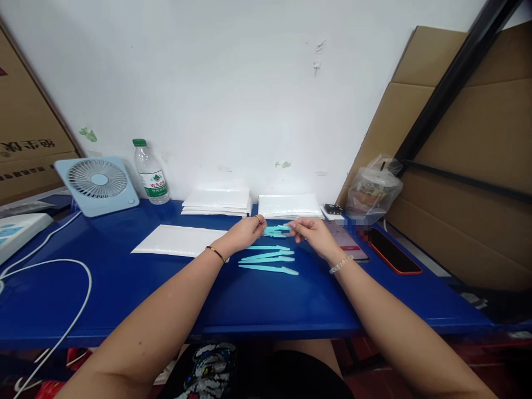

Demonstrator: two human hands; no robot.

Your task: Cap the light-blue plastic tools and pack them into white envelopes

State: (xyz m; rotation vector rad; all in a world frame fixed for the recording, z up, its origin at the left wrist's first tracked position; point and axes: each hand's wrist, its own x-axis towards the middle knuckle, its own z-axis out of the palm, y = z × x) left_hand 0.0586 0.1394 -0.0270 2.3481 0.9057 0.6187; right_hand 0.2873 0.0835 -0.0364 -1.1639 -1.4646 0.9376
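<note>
Several turquoise eyebrow razors (268, 269) lie side by side on the blue table (316, 302). Beyond them, a small bunch of the same razors (275, 230) sits between my two hands. My left hand (246, 231) is closed, its thumb and fingertips pinching at the left ends of that bunch. At the right ends, my right hand (312, 235) is closed too, thumb and index finger pressed together on a razor's tip. The fingers partly hide the ends of the bunch. A white padded mailer (177, 240) lies flat beside my left wrist.
Two stacks of white mailers (218, 200) stand against the wall. A light blue fan (98, 183) and a water bottle (153, 180) are back left. To the right are a tablet-like device (347, 244), an orange-edged phone (394, 252) and a bagged cup (372, 191). White cables (89, 282) run at left.
</note>
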